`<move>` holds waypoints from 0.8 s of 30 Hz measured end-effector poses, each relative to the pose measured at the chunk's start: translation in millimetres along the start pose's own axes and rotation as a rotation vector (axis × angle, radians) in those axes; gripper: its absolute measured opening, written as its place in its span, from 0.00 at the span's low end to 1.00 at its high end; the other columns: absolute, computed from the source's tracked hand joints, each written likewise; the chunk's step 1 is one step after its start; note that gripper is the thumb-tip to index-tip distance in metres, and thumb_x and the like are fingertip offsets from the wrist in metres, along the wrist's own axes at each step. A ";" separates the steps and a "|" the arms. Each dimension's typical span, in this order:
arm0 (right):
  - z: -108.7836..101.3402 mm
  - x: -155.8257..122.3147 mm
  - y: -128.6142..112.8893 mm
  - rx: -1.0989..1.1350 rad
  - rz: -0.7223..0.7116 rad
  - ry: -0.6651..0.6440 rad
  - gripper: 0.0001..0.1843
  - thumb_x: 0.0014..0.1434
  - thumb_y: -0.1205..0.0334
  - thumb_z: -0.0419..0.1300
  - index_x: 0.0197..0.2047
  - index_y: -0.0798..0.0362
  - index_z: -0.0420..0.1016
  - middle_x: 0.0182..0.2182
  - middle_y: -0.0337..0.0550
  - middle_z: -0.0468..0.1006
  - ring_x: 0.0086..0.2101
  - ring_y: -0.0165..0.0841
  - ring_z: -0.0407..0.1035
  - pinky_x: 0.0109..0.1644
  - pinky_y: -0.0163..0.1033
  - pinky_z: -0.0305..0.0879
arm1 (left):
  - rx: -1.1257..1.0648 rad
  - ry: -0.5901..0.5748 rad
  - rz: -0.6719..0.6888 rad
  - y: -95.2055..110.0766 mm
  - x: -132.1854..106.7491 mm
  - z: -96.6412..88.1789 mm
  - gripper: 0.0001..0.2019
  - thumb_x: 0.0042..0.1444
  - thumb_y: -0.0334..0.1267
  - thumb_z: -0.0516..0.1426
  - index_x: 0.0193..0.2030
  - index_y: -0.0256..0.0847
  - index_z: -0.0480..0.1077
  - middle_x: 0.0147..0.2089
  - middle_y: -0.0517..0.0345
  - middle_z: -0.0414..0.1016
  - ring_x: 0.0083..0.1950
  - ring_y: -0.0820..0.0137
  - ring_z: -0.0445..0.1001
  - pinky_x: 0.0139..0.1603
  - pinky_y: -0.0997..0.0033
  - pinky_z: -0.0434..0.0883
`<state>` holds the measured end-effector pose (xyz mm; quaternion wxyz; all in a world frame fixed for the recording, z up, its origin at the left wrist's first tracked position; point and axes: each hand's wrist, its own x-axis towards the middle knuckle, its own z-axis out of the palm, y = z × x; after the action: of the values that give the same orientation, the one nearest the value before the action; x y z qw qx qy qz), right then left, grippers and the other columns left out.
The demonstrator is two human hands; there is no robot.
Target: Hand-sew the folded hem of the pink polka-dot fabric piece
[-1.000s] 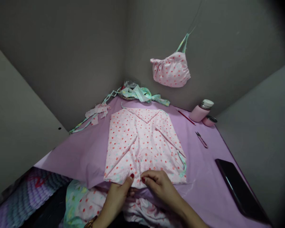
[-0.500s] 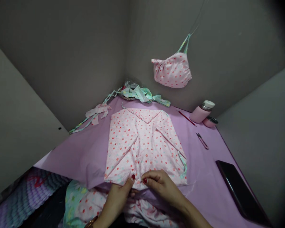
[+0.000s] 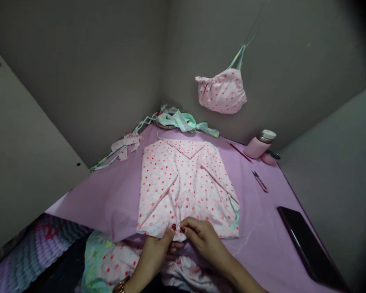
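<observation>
A pink garment piece (image 3: 189, 183) with red dots lies on the purple cloth, its upper edge folded into a V. Its near edge is gathered where both hands meet. My left hand (image 3: 162, 244) pinches that edge between thumb and fingers, the fingertips curling underneath. Close beside it, my right hand (image 3: 199, 236) is pinched at the same edge; whether a needle or thread is between its fingertips is too small to tell. More dotted and green fabric (image 3: 116, 262) is bunched below my wrists.
Purple cloth (image 3: 110, 199) covers the table. At the right are a pink bottle (image 3: 258, 146), a small pink pot (image 3: 270, 157), a red pencil (image 3: 240, 152), thread snips (image 3: 260, 181) and a black phone (image 3: 308, 244). Green strips (image 3: 179, 121) lie behind; a dotted pouch-like piece (image 3: 222, 91) hangs on the wall.
My hands have drawn closer together at the garment's near edge, which is more bunched there. The garment's lower left corner has shifted slightly to the right.
</observation>
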<state>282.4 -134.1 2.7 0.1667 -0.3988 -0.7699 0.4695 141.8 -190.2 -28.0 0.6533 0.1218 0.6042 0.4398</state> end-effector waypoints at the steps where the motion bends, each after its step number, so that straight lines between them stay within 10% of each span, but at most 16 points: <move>1: -0.7 -0.5 -0.3 -0.034 -0.005 0.000 0.11 0.61 0.65 0.49 0.37 0.54 0.73 0.28 0.38 0.74 0.30 0.28 0.67 0.35 0.29 0.57 | -0.016 -0.010 -0.016 1.1 -0.3 -0.3 0.18 0.40 0.49 0.61 0.32 0.39 0.66 0.21 0.56 0.74 0.23 0.65 0.73 0.23 0.68 0.70; 16: -11.3 -0.8 -4.7 -0.128 -0.025 -0.092 0.11 0.59 0.68 0.49 0.33 0.55 0.72 0.25 0.37 0.71 0.28 0.27 0.64 0.33 0.28 0.55 | 0.066 0.006 0.237 14.9 -9.6 -9.9 0.16 0.41 0.48 0.61 0.23 0.36 0.65 0.16 0.67 0.62 0.18 0.78 0.58 0.19 0.78 0.62; 24: -13.4 -0.1 -11.8 -0.232 -0.009 -0.110 0.11 0.57 0.69 0.49 0.32 0.55 0.73 0.23 0.37 0.71 0.26 0.26 0.64 0.31 0.28 0.53 | 0.208 0.043 0.364 9.9 -5.6 -13.2 0.13 0.46 0.46 0.58 0.29 0.35 0.72 0.23 0.59 0.73 0.25 0.69 0.69 0.27 0.73 0.67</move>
<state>285.5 -129.1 19.5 0.0789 -0.3854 -0.8289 0.3978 126.4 -193.4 -20.4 0.5340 0.2861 0.6281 0.4883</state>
